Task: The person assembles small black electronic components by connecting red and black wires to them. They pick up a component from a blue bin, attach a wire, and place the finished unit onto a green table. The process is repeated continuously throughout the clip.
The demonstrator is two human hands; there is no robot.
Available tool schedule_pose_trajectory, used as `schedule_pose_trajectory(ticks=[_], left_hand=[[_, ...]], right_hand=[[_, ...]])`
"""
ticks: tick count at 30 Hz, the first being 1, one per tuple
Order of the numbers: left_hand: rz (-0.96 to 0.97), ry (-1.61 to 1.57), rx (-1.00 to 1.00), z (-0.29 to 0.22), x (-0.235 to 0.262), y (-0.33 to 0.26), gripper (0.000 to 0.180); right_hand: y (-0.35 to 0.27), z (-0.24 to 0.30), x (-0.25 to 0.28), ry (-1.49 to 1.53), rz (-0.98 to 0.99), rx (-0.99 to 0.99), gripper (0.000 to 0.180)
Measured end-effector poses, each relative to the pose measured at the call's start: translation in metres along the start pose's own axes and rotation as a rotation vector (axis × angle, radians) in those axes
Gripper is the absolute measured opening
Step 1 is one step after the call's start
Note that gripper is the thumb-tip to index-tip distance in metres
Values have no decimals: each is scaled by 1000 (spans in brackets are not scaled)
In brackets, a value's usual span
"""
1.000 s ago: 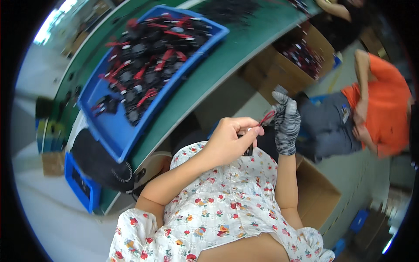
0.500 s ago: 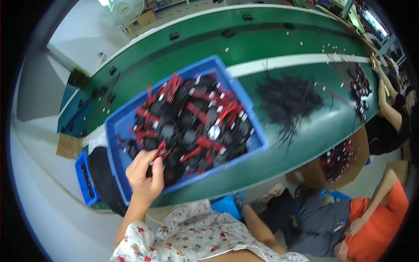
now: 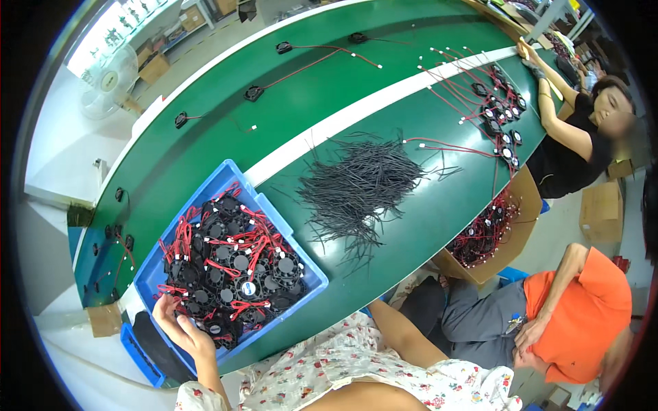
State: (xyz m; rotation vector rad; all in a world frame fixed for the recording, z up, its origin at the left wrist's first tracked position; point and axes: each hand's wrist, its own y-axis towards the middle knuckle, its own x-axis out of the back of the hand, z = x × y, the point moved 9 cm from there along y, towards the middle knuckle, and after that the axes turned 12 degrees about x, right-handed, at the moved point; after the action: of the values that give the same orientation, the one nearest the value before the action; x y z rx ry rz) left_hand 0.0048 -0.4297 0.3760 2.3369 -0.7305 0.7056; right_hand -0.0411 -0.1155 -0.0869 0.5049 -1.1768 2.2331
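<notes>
My left hand (image 3: 183,330) is over the near left edge of a blue plastic bin (image 3: 296,245). Its fingers are spread and I see nothing in its grasp. Small black cooling fans (image 3: 240,263) with bundled red wires and white connectors heap up inside the bin. The fingertips are close to a red wire bundle (image 3: 171,290) at the bin's left side; whether they touch it I cannot tell. My right hand does not show.
Black tubing pieces (image 3: 363,181) lie piled on the green table (image 3: 418,212). Loose fans (image 3: 253,92) sit on the green belt beyond the white divider (image 3: 291,156). More fans (image 3: 504,116) lie near a person in black. A cardboard box (image 3: 524,219) of wired fans stands near someone in orange (image 3: 582,308).
My left hand had its fingers pinched at a red fan wire over the heap; now it has opened and drawn back to the bin's edge. The view has shifted, with the bin lower left.
</notes>
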Motion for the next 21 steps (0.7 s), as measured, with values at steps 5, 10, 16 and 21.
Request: schedule_pose_trajectory(ticks=[5, 10, 16, 21], left_hand=[[-128, -39, -78, 5, 6, -1, 37], [-106, -105, -210, -4, -2, 6, 39], [-164, -151, -520, -42, 22, 16, 44], [-87, -303, -706, -91, 35, 17, 42]], right_hand=[[1, 2, -10, 9, -7, -1, 38], [3, -16, -9, 33, -79, -34, 38], [-35, -54, 50, 66, -347, -86, 38], [-151, -71, 173, 178, -883, -96, 39]])
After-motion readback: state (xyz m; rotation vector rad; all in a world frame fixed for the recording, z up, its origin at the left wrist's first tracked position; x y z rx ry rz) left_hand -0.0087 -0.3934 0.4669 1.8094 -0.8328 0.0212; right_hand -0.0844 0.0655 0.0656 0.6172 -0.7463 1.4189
